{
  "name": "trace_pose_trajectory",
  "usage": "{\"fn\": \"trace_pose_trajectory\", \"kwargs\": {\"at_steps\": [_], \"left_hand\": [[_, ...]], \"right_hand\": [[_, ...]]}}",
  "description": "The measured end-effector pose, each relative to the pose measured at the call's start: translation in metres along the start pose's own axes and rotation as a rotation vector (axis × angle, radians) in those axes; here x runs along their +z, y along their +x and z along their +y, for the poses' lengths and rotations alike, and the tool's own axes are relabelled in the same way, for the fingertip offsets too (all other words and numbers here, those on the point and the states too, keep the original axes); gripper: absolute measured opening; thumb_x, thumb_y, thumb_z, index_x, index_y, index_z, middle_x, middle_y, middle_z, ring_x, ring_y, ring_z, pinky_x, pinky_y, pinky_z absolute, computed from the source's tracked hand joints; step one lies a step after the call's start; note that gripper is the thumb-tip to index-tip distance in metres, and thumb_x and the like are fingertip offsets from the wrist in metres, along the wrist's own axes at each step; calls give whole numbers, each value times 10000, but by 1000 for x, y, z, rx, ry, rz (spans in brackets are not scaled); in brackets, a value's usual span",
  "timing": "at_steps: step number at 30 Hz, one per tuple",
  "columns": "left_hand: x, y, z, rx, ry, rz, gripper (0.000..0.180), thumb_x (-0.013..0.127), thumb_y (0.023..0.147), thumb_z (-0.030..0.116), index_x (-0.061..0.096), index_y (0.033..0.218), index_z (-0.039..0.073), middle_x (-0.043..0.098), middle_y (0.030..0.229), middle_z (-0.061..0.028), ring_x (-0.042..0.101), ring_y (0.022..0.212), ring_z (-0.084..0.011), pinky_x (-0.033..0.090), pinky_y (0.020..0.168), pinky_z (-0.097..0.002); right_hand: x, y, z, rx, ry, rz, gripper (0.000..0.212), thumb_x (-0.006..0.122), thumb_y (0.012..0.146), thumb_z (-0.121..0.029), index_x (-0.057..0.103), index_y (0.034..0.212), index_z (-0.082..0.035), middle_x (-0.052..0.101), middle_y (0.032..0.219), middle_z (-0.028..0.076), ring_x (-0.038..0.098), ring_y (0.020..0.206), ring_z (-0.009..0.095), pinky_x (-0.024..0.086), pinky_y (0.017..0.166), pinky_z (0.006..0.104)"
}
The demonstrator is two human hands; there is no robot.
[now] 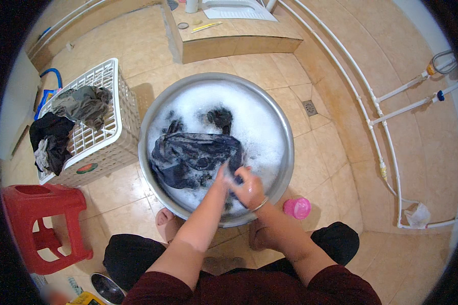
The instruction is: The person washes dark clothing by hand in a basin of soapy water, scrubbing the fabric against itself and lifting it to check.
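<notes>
I see dark cloth (193, 147) in a sudsy basin (288, 140); left hand (223, 175) and right hand (249, 190) at its near-right edge, fingers blurred, can't tell if gripping. Looks mid-wash, not yet rinsed; clothes (84, 105) on basket (118, 101), washed or not unclear.

From here I can't read the blurred left hand's (223, 176) grip; ahead of it, foam (259, 119) hides part of a black cloth (220, 120), and farther beyond, the squat toilet (239, 12) is cut off.
</notes>
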State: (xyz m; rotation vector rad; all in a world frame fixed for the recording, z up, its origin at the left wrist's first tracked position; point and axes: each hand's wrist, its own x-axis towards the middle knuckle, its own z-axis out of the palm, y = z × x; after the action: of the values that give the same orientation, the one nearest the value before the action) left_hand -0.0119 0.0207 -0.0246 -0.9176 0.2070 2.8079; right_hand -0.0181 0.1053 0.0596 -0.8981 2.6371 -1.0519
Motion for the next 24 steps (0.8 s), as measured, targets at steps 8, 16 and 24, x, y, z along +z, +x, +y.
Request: {"fn": "trace_pose_trajectory", "kwargs": {"at_steps": [8, 16, 24], "left_hand": [[50, -18, -4, 337, -88, 94, 211, 480, 767, 324, 514, 759, 116, 500, 680, -8, 485, 656, -139, 421, 611, -269], [-44, 13, -9, 727, 912, 764, 359, 506, 763, 336, 524, 739, -22, 548, 732, -141, 490, 654, -225, 375, 604, -345], [-73, 23, -6, 511, 1050, 729, 282, 552, 721, 232, 528, 854, -16, 557, 782, -149, 530, 702, -262, 403, 639, -354]], "right_hand": [[9, 44, 17, 60, 154, 258, 250, 523, 746, -297, 556, 675, -60, 540, 622, 171, 520, 551, 312, 413, 510, 363], [38, 37, 101, 352, 24, -175, 445, 517, 713, -454, 541, 787, -16, 547, 766, 207, 518, 733, 353, 408, 651, 366], [69, 13, 159, 599, -188, -334, 433, 503, 737, -367, 495, 965, 1, 536, 919, 221, 512, 873, 327, 394, 755, 365]]}}
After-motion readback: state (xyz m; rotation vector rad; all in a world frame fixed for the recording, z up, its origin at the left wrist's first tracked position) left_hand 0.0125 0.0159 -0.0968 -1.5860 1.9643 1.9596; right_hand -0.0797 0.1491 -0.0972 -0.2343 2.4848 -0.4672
